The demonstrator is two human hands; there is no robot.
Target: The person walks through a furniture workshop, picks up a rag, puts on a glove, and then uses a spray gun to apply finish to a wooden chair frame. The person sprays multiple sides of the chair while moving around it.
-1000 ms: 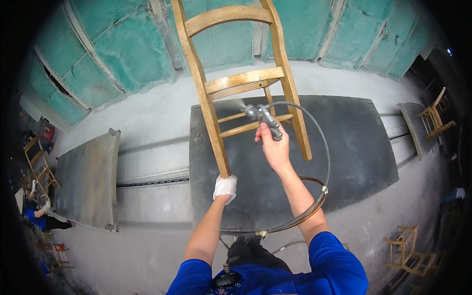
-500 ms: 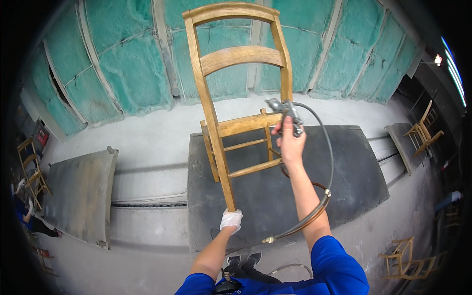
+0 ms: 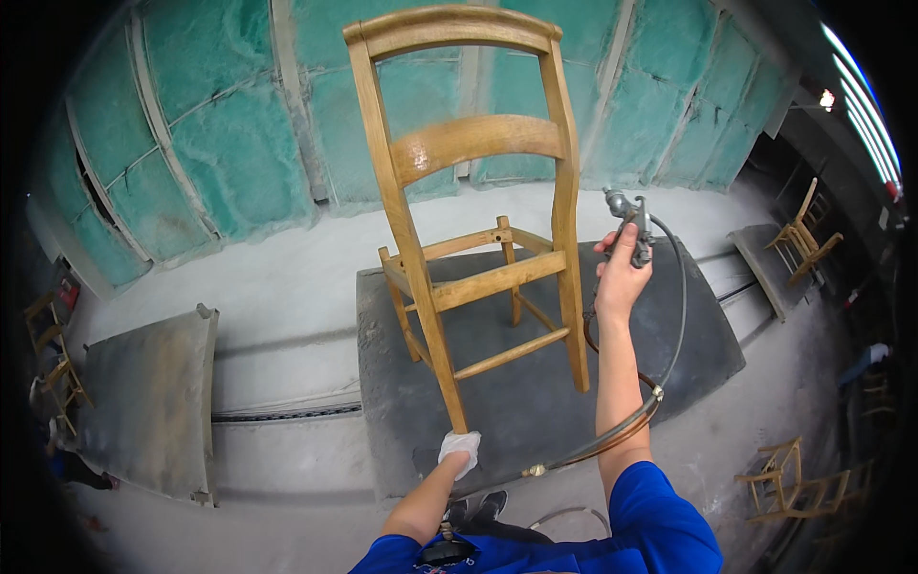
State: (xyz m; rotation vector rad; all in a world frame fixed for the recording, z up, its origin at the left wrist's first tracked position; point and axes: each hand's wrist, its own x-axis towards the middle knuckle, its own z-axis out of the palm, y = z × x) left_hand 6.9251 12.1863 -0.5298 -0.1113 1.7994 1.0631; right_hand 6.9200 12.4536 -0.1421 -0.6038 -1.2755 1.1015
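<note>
Wooden chair frame (image 3: 478, 230), seatless, glossy backrest, tilted on dark platform (image 3: 535, 402)

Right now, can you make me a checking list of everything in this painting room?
Surface: dark grey flat platform, dusty, on a pale floor.
Job's things: bare wooden chair frame without a seat stands on the platform; grey metal spray gun beside it.
Clutter: nothing seen on the platform.
Hands: left hand, in a white glove, grips a chair leg's foot; right hand holds the spray gun.
Cables: grey hose loops from the gun down past the right arm.
Surroundings: green padded wall panels; a second grey platform; more wooden chairs at the sides.
</note>
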